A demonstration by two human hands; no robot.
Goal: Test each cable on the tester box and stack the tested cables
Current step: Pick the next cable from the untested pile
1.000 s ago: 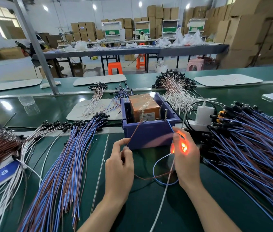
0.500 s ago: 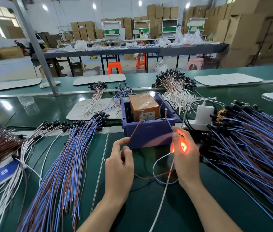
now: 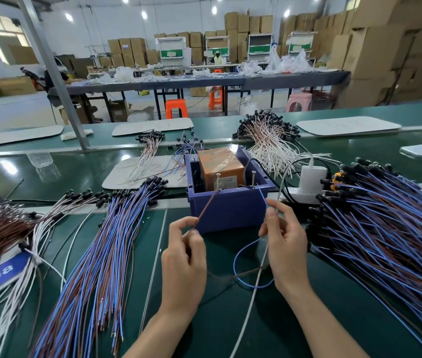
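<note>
On the green bench mat (image 3: 333, 319), tester box (image 3: 228, 210) at 12 o'clock. The left hand (image 3: 184, 264) pinches the cable's brown lead (image 3: 207, 205), right hand (image 3: 284, 244) its blue lead (image 3: 262, 196). The ends are at the box's screws (image 3: 217, 180), presumably for contact.

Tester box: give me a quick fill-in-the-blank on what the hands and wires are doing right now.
The left hand pinches the first wire, coloured ___.
The right hand pinches the second wire, coloured ___.
The taped block inside the tester box is ___.
Missing words: brown; blue; orange.
</note>
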